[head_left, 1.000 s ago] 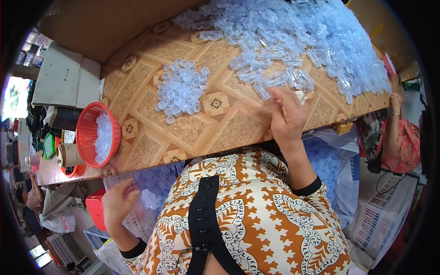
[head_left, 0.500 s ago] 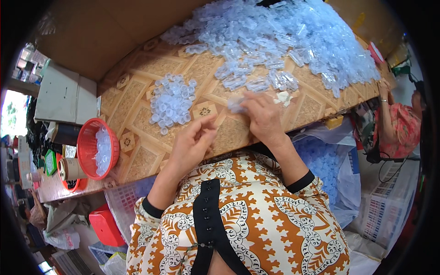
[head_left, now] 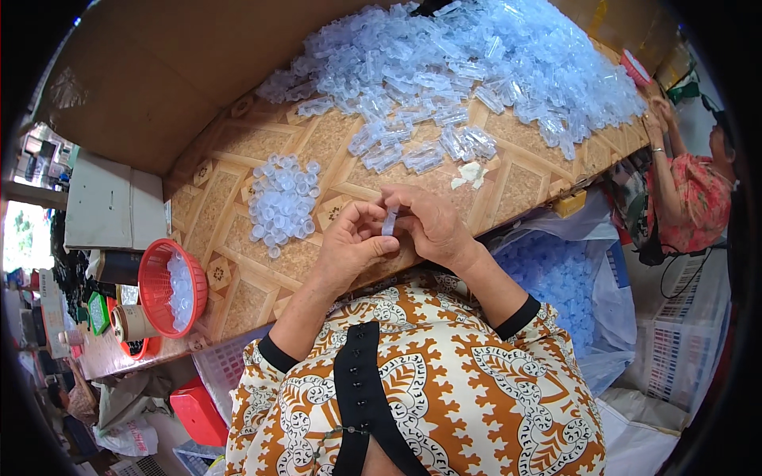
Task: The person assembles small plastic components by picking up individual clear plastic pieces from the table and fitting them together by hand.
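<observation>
On the patterned counter point(head_left: 238, 238) at frame centre, our left hand point(head_left: 349, 242) and right hand point(head_left: 432, 226) both pinched one clear tube point(head_left: 389, 220), seemingly mid-assembly, needing careful alignment.

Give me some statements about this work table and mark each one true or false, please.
1. Both hands, left hand and right hand, hold one small clear plastic tube between them. True.
2. The red basket lies upside down. False: it stands open side up with clear pieces inside.
3. A small heap of clear plastic caps lies left of the hands. True.
4. The big pile of clear tubes lies on the floor. False: it lies on the patterned table.
</observation>
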The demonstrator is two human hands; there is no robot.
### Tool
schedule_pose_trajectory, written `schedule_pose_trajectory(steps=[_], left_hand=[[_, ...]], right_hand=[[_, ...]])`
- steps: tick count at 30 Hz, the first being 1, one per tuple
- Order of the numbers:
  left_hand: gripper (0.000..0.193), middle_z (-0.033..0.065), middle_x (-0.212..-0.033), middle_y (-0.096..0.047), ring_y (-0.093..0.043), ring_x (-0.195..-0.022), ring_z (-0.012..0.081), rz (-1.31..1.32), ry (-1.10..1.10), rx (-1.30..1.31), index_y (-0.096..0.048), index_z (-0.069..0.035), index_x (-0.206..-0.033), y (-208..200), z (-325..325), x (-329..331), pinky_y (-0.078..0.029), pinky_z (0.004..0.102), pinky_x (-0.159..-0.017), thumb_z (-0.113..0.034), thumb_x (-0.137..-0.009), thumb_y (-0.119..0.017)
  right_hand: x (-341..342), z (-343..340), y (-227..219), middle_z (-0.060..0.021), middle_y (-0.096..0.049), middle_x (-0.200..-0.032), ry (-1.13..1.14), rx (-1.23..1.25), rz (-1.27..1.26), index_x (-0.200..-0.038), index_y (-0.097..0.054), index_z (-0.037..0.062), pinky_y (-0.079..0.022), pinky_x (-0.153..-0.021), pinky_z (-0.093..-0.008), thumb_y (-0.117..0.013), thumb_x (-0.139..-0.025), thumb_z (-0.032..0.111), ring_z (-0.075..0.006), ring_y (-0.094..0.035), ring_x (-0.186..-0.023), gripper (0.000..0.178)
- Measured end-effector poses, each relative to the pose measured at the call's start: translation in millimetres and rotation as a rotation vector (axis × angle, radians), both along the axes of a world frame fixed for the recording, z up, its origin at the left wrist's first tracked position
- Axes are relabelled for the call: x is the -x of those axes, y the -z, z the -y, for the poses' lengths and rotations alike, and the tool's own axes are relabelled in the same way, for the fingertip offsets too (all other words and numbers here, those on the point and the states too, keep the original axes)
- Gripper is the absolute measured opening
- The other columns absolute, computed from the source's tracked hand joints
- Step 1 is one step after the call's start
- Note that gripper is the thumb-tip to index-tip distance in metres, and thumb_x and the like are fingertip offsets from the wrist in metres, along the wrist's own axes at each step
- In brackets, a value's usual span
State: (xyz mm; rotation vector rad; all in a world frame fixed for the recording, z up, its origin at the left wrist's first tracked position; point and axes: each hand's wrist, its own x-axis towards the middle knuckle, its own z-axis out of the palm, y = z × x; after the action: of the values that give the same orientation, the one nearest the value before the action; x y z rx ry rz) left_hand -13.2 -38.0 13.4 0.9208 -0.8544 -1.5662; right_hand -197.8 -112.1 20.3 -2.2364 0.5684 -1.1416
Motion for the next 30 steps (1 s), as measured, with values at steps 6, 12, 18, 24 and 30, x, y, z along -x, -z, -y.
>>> schedule_pose_trajectory(steps=[6,12,18,24,30], left_hand=[[0.038,0.0074,-0.133,-0.057,-0.059,-0.114,0.0133,0.066,0.052,0.102,-0.055,-0.006,-0.117,-1,1,8,-0.049,0.0306,-0.101,0.005,-0.086,-0.075],[0.033,0.0093,-0.140,-0.049,-0.057,-0.116,0.0143,0.245,0.069,0.192,-0.053,-0.004,-0.106,-3,1,11,-0.051,0.0305,-0.096,0.005,-0.084,-0.075],[0.041,0.0118,-0.141,-0.048,-0.058,-0.112,0.0144,0.288,-0.134,0.200,-0.050,-0.005,-0.108,12,-8,15,-0.052,0.0289,-0.092,0.002,-0.080,-0.080],[0.043,0.0148,-0.145,-0.047,-0.059,-0.113,0.0163,0.212,-0.228,0.144,-0.049,-0.006,-0.119,7,-11,17,-0.059,0.0284,-0.084,0.000,-0.086,-0.076],[0.047,0.0128,-0.125,-0.058,-0.065,-0.088,0.0135,0.229,-0.227,0.095,-0.048,-0.003,-0.131,-3,-12,19,-0.059,0.0257,-0.073,-0.008,-0.091,-0.072]], right_hand=[[-1,1,-7,-0.0192,-0.068,-0.119,0.110,0.143,-0.083,-0.131,-0.058,0.0020,-0.054,-0.090,-0.0442,-0.064,-0.076,-0.005,-0.0379,-0.067,-0.105,0.056],[-1,3,-7,-0.0199,-0.067,-0.121,0.088,0.155,-0.064,-0.129,-0.059,0.0002,-0.053,-0.091,-0.0453,-0.066,-0.076,0.000,-0.0379,-0.066,-0.108,0.053],[12,7,-11,-0.0170,-0.068,-0.119,0.140,0.112,-0.022,-0.118,-0.069,0.0041,-0.052,-0.091,-0.0429,-0.064,-0.075,-0.004,-0.0349,-0.065,-0.107,0.044],[66,48,-15,-0.0179,-0.067,-0.115,0.878,0.302,-0.195,-0.125,-0.063,0.0025,-0.043,-0.100,-0.0471,-0.074,-0.077,0.004,-0.0338,-0.060,-0.115,0.049],[91,81,-4,-0.0118,-0.068,-0.104,0.913,0.263,-0.462,-0.117,-0.067,0.0053,-0.040,-0.092,-0.0447,-0.079,-0.076,0.017,-0.0307,-0.060,-0.104,0.044]])
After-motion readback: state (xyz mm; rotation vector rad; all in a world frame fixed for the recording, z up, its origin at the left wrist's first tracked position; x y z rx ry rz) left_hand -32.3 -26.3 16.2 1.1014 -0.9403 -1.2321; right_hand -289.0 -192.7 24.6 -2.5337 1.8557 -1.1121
